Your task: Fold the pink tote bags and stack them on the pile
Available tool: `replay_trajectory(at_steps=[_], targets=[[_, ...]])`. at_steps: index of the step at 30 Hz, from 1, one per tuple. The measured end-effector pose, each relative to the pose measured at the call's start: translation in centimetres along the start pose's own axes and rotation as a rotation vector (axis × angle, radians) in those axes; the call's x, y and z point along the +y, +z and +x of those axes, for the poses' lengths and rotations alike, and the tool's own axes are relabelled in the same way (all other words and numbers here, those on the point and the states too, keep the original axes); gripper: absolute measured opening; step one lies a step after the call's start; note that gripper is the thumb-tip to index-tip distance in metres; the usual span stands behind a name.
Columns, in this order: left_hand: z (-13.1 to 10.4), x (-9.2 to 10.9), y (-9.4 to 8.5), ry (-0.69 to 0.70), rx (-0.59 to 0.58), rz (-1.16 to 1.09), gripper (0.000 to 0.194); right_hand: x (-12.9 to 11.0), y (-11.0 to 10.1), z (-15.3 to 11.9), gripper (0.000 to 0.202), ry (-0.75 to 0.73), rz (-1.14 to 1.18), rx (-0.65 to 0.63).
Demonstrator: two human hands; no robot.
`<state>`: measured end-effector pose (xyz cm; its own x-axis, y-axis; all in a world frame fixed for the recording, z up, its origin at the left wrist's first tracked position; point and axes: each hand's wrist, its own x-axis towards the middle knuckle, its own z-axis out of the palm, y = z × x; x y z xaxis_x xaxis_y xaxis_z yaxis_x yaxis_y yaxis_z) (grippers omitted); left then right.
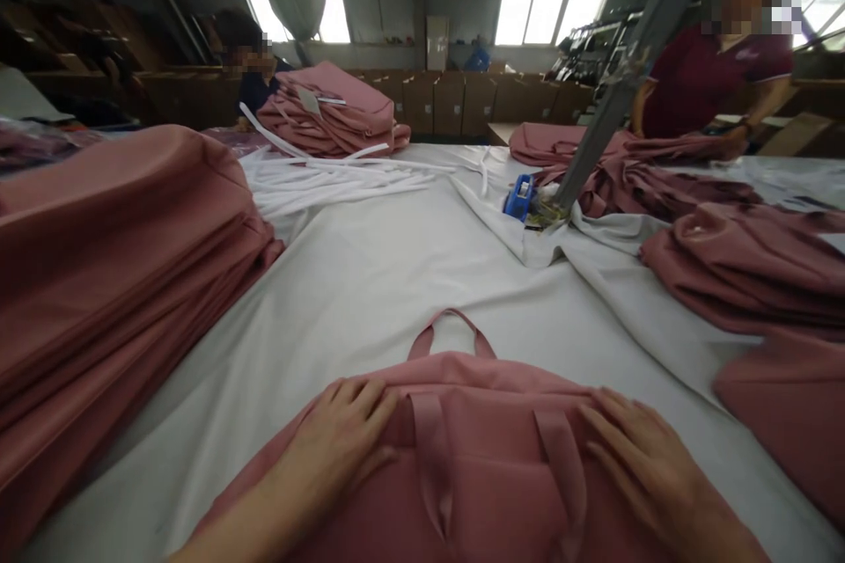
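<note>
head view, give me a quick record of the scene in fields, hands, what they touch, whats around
left hand: flat, palm down on the pink bag
right hand: flat on the bag, fingers spread
bag: lies on the white cloth, handle loop pointing away
left side: tall pink stack
right side: pink heaps
middle far: white strips, blue tool by a metal pole
others: two people at the far end

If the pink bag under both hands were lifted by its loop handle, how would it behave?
The pink bag would probably sag and fold, since it lies flat and creased under the left hand and right hand. It looks light. The white cloth beneath may bunch if the bag is pushed.
</note>
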<state>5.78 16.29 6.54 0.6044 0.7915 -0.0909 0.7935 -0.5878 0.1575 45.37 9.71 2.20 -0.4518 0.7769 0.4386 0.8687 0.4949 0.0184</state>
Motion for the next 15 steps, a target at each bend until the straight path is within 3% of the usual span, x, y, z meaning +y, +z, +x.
replay_trajectory(at_steps=[4,9,13,15], targets=[[2.0,-1.0,-0.5,-0.044,-0.135,0.003,0.031,3.3,1.6,1.2,0.041,0.026,0.040,-0.161],[2.2,-1.4,0.5,-0.198,-0.201,0.039,0.024,3.8,2.0,0.7,0.052,0.178,0.119,-0.251],[2.8,-2.5,-0.4,-0.086,-0.338,-0.085,0.012,3.4,0.4,1.5,0.052,0.170,0.249,-0.382],[2.5,-3.1,-1.9,0.025,-0.354,-0.190,0.015,3.8,-0.8,1.5,0.044,0.152,0.262,-0.355]])
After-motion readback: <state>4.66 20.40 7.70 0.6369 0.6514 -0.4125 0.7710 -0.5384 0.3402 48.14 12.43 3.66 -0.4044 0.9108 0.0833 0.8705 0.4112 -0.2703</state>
